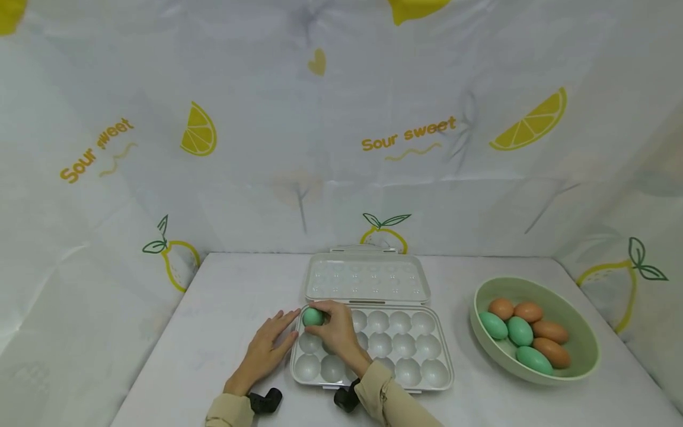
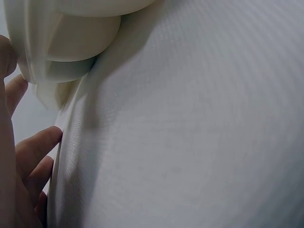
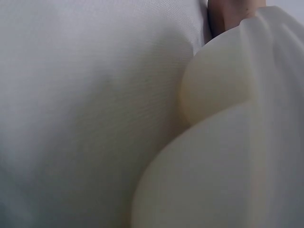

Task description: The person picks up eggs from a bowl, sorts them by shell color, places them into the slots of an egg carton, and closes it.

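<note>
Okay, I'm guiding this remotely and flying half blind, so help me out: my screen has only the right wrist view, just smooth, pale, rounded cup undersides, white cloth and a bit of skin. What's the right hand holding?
Observer: The right hand pinches a smooth, oval green egg between thumb and fingers.
Operator: Where is that egg, going by the head view?
Observer: At the far left corner of the open, pale plastic egg tray; whether it is fully seated, I can't tell.
Operator: Are there more eggs anywhere?
Observer: Yes, four oval brown eggs and three more green eggs lie in the round, pale green bowl right of the tray.
</note>
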Demonstrator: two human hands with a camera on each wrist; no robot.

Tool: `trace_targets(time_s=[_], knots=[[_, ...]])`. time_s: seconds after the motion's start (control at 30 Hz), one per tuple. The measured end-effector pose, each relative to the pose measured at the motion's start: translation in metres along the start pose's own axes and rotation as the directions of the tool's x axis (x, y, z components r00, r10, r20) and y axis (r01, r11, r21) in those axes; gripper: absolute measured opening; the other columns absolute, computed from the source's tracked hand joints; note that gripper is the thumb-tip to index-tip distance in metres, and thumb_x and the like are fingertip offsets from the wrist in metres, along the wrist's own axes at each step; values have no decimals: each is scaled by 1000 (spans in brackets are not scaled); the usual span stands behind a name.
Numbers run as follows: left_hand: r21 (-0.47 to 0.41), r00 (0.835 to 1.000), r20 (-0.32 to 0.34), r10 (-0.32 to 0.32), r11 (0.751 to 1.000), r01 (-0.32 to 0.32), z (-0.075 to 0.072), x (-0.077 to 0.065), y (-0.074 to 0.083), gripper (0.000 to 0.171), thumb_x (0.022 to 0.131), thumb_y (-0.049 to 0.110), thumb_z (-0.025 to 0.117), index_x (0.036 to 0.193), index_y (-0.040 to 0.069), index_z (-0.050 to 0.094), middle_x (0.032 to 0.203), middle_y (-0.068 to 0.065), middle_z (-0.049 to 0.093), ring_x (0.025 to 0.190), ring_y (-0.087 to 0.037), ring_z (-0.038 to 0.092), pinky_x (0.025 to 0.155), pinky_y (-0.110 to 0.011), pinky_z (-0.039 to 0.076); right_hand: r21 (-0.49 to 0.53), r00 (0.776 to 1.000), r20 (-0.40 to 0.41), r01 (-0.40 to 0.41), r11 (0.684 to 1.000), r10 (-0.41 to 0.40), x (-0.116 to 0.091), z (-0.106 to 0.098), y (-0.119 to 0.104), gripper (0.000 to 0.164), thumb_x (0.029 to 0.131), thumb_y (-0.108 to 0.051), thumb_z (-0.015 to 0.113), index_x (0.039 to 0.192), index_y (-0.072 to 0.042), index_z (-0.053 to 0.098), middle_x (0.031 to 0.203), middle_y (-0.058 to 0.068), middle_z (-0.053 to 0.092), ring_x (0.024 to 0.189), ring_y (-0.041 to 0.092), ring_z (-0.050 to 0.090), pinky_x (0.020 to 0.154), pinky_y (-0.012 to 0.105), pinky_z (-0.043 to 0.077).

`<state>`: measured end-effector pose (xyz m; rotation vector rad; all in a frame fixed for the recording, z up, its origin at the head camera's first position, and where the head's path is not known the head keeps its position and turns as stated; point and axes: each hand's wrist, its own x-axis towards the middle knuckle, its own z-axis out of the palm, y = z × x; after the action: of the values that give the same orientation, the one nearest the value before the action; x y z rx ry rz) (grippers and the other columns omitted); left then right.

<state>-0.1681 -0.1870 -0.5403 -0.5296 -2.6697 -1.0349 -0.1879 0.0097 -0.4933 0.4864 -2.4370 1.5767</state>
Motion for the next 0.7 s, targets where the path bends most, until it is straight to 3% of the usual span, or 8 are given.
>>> trace_targets(time_s=[0.37, 0.57, 0.7], knots=[[24, 999, -25, 28, 999, -28, -1, 1, 2, 45, 99, 22, 65, 143, 16, 61, 142, -11, 66, 135, -48, 54, 112, -71, 41, -74, 999, 44, 15, 997, -12, 1, -1, 2, 45, 71, 4, 89, 113, 7, 74, 112, 20, 77, 107, 32, 75, 93, 41, 63], [4, 1000, -13, 1, 1000, -1, 0, 1, 3, 46, 99, 24, 65, 144, 17, 61, 143, -12, 65, 138, -48, 52, 115, -71, 38, -44, 999, 41, 25, 999, -23, -1, -3, 0, 48, 73, 2, 89, 117, 10, 72, 116, 23, 75, 110, 34, 74, 93, 40, 63], [24, 1000, -16, 4, 1000, -4, 0, 0, 2, 45, 99, 25, 65, 143, 17, 61, 143, -12, 65, 137, -48, 53, 114, -71, 39, 14, 999, 36, -9, 1000, 9, -2, -7, -4, 53, 75, -3, 89, 121, 13, 69, 121, 26, 73, 116, 38, 71, 97, 40, 61]])
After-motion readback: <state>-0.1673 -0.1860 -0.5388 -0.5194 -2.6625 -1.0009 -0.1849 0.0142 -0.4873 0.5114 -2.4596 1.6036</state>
